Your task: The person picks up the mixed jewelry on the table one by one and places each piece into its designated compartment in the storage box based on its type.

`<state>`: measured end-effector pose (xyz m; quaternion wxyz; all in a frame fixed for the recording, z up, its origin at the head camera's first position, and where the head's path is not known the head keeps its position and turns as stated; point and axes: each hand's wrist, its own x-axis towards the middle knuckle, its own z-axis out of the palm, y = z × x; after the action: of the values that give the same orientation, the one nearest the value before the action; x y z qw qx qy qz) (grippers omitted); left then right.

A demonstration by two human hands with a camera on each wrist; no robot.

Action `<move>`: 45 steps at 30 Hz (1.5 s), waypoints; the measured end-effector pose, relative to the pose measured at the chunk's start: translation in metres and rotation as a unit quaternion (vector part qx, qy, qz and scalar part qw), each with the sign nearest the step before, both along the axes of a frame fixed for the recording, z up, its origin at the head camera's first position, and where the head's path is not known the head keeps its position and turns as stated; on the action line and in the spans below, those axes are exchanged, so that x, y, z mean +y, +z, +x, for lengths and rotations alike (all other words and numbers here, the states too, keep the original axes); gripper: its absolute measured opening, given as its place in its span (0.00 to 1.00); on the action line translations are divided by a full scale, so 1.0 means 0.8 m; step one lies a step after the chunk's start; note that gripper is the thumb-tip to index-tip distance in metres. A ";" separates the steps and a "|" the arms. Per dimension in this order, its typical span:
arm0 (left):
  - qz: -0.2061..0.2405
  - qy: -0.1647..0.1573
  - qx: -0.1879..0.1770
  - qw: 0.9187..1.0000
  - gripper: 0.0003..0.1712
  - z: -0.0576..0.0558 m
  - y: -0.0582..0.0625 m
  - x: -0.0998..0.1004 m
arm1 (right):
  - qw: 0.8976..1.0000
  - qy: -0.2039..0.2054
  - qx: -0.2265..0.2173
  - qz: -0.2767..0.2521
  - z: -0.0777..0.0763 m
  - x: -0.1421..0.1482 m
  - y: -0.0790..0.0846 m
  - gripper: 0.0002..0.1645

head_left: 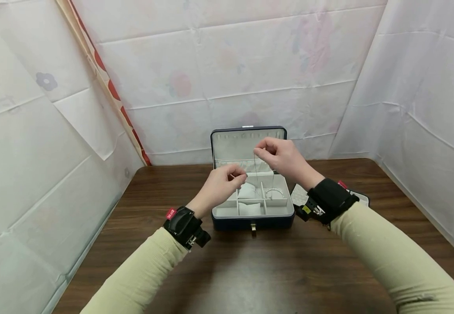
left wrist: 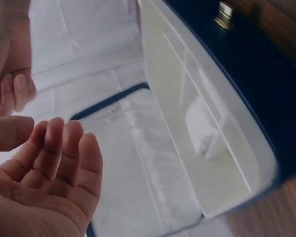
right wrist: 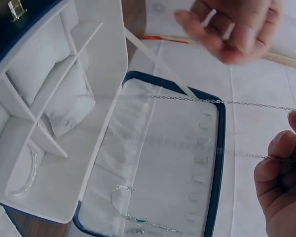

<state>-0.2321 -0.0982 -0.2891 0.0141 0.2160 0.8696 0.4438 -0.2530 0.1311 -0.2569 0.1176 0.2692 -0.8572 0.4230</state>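
Note:
My right hand (head_left: pixel 283 159) pinches a thin silver chain (head_left: pixel 256 168) between thumb and fingers. Two strands of it run down from the fingertips over the open jewelry box (head_left: pixel 231 224); their lower ends blur out in the right wrist view. Lower and to the left, my left hand (head_left: pixel 221 183) is raised near the box's left side, fingers loosely bent, with nothing visible in them. White compartments hold pale cushions (right wrist: pixel 69 101) and a silver bangle (head_left: pixel 275 192). Inside the upright lid (head_left: pixel 235 148) hangs a bracelet with a green stone (right wrist: pixel 140 220).
The box stands on a dark wooden table (head_left: pixel 258 270), its gold clasp (head_left: pixel 253 227) facing me. Right of it lies a pale textured item (head_left: pixel 298 195), and a white dark-rimmed piece (head_left: pixel 362 198) shows partly behind my right wrist. Printed white sheets (head_left: pixel 211 65) enclose the table.

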 end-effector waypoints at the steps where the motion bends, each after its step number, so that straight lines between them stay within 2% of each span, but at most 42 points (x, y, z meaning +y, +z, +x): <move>1: -0.011 0.008 0.006 1.000 0.08 -0.001 -0.002 -0.003 | 1.000 -0.002 0.005 0.005 -0.002 0.001 0.001 0.08; 6: -0.070 0.061 0.033 0.995 0.10 -0.009 -0.016 -0.017 | 0.999 -0.014 0.023 0.030 -0.011 0.005 0.003 0.09; 12: -0.146 0.119 0.055 0.981 0.09 -0.015 -0.034 -0.033 | 0.999 -0.026 0.026 0.039 -0.023 0.011 0.003 0.09; 16: -0.185 0.147 0.053 0.970 0.10 -0.017 -0.041 -0.040 | 0.998 -0.030 0.024 0.041 -0.031 0.014 0.002 0.10; 19: -0.210 0.161 0.037 0.964 0.12 -0.016 -0.045 -0.043 | 0.998 -0.035 0.023 0.047 -0.037 0.017 0.001 0.11; 24: -0.249 0.168 -0.006 0.954 0.15 -0.013 -0.051 -0.047 | 0.997 -0.044 0.021 0.062 -0.045 0.021 -0.001 0.12; 30: -0.285 0.156 -0.049 0.945 0.18 -0.011 -0.061 -0.052 | 0.996 -0.051 0.029 0.065 -0.054 0.022 -0.001 0.12; 35: -0.298 0.141 -0.046 0.943 0.19 -0.012 -0.070 -0.053 | 0.995 -0.066 0.035 0.071 -0.063 0.023 -0.003 0.12; 39: -0.301 0.143 -0.044 0.942 0.20 -0.012 -0.075 -0.053 | 0.994 -0.069 0.041 0.079 -0.071 0.024 -0.005 0.13; 45: -0.314 0.140 -0.057 0.937 0.19 -0.011 -0.074 -0.050 | 0.989 -0.087 0.055 0.109 -0.083 0.024 -0.011 0.12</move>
<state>-0.2411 -0.1382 -0.3486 0.0690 0.0509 0.9838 0.1574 -0.3192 0.1500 -0.2655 0.1709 0.2279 -0.9107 0.2993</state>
